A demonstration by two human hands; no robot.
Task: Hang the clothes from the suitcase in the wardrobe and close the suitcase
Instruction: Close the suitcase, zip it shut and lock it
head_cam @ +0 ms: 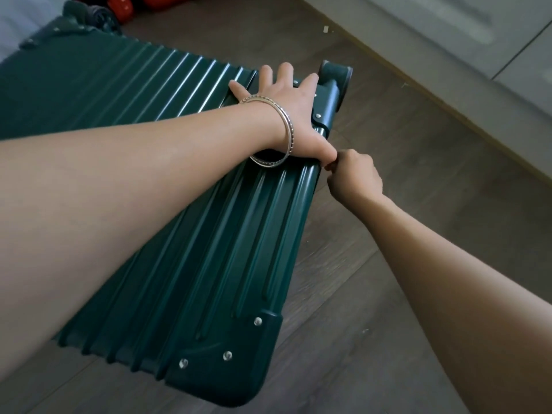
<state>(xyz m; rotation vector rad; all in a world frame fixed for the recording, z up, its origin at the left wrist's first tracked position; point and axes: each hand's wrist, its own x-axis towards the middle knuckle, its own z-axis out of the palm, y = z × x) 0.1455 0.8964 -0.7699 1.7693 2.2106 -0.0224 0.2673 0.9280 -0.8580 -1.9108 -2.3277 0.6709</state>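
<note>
A dark green ribbed hard-shell suitcase (pixel 191 240) lies flat on the wooden floor with its lid down. My left hand (pixel 286 100), a silver bangle on the wrist, is spread flat on the lid near the wheel corner (pixel 334 82). My right hand (pixel 354 177) is at the suitcase's right side edge, fingers pinched together on something small there, likely the zip pull, which is hidden by the fingers. No clothes from the suitcase are in view.
Red objects (pixel 125 4) and a dark bundle of fabric (pixel 98 16) lie beyond the suitcase's far end. A pale raised surface (pixel 448 31) with a wooden edge runs along the upper right. Wooden floor (pixel 388 294) stretches to the right.
</note>
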